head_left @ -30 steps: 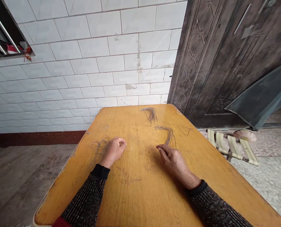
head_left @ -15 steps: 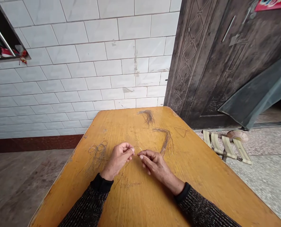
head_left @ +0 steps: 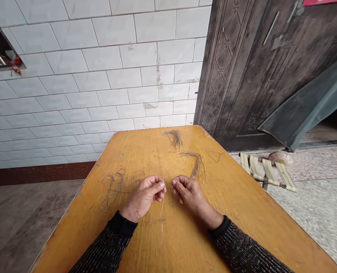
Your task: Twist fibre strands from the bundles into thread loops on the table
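Between thumb and fingers my left hand (head_left: 148, 193) pinches a thin wire (head_left: 162, 220), whose loose end hangs down over the table. A short stretch of the wire bows across to my right hand (head_left: 188, 191), which is also closed in a pinch on it. Left of my left hand lies a loose tangle of curled wires (head_left: 114, 185). Beyond my right hand rests a bent bundle of wires (head_left: 197, 163), and a second bundle (head_left: 174, 137) lies near the far edge.
The wooden table (head_left: 145, 151) reaches a white tiled wall (head_left: 100, 76). A single bent wire (head_left: 215, 155) lies at the right. Beside the table are a striped folding stool (head_left: 266, 170) and a dark door (head_left: 242, 76) with a hanging grey-green curtain (head_left: 307, 106).
My left hand has moved slightly right, and the wire's loose end now hangs straight down from it. My right hand has shifted a little right. The view has tilted slightly.
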A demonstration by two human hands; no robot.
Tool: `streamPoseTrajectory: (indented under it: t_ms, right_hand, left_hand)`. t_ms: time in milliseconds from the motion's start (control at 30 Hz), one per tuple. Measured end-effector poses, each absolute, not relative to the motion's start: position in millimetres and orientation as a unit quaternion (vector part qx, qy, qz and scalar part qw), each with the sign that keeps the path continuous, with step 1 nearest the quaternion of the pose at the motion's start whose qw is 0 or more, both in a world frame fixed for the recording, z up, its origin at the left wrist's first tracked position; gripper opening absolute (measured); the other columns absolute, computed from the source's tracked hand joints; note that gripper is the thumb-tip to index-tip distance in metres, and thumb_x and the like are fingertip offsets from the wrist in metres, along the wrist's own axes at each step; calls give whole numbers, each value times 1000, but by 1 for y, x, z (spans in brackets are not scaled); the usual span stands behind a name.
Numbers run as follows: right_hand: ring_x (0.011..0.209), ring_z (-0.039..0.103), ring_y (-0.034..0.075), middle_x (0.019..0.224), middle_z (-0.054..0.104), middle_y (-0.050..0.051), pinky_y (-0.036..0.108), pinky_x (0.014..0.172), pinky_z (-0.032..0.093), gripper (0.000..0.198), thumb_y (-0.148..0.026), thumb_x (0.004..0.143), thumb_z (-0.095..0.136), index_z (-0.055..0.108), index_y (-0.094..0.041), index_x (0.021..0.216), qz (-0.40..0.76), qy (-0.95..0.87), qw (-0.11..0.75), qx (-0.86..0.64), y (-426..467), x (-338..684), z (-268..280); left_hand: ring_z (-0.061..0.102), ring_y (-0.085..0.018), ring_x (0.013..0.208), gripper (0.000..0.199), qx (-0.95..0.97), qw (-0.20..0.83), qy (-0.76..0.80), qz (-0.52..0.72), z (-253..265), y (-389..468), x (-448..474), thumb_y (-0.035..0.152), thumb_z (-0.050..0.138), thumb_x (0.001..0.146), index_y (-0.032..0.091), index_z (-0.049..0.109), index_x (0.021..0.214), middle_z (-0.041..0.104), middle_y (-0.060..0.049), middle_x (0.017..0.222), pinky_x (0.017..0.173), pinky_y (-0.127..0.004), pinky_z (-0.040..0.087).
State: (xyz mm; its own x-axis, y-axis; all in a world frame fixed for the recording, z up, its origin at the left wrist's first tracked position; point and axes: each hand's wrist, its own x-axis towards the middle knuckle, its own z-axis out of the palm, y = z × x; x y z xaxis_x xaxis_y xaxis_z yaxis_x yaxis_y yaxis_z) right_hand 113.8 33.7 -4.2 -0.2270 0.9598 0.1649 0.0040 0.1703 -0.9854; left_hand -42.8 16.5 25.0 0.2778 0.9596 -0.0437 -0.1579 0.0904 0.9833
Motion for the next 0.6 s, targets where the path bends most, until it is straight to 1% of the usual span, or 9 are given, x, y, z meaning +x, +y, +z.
streamPoseTrajectory:
  t_ms: [67,133,233,300,367,400,467,600]
  right_hand:
    - [30,34,4,50,46,-7,17,30,27,28,-45,75,52,46,-18,74,510,-574,501,-400,33,114,-3]
    - [30,34,4,50,46,-7,17,30,27,28,-44,73,54,45,-18,73,506,-559,521,-399,30,114,0]
    - [35,41,5,49,48,-5,19,36,30,29,-43,76,53,49,-16,66,495,-590,504,-392,24,116,7]
    - [41,45,7,50,50,-3,20,41,33,30,-43,76,52,54,-15,67,498,-601,495,-382,21,117,11]
    - [45,44,7,50,49,-3,20,44,33,29,-42,74,55,56,-14,67,510,-596,498,-370,20,117,11]
    - [45,43,7,50,48,-3,20,44,33,29,-42,72,57,56,-14,65,521,-586,503,-364,21,117,10]
    - [44,41,6,50,48,-4,20,44,32,28,-42,66,63,57,-14,65,547,-553,516,-359,24,117,9]
    - [45,45,6,57,56,-2,19,41,31,33,-41,57,69,60,-14,75,585,-488,527,-376,27,121,10]
  left_hand:
    - [47,-6,50,16,542,552,435,461,24,16,-39,28,58,73,14,50,73,53,2,61,48,-18,36]
    - [48,-7,49,14,587,457,473,472,23,15,-36,27,55,74,14,51,71,52,2,58,49,-19,38]
    - [49,-8,49,11,669,298,501,461,19,11,-31,25,53,75,15,53,70,53,2,57,49,-20,38]
    - [50,-9,52,10,737,189,488,428,15,7,-27,21,52,77,15,55,69,57,0,60,50,-20,37]
    - [51,-10,56,13,793,110,458,387,11,3,-24,17,49,79,16,56,68,59,-2,63,53,-21,37]
    - [52,-10,58,14,810,89,444,372,10,2,-23,16,47,80,16,56,68,60,-2,64,54,-21,37]
    - [53,-11,60,15,825,82,425,363,10,0,-21,15,45,81,16,57,72,62,-3,68,56,-22,38]
    - [56,-12,67,15,792,122,426,420,18,2,-25,19,45,83,17,59,79,63,-4,74,60,-22,41]
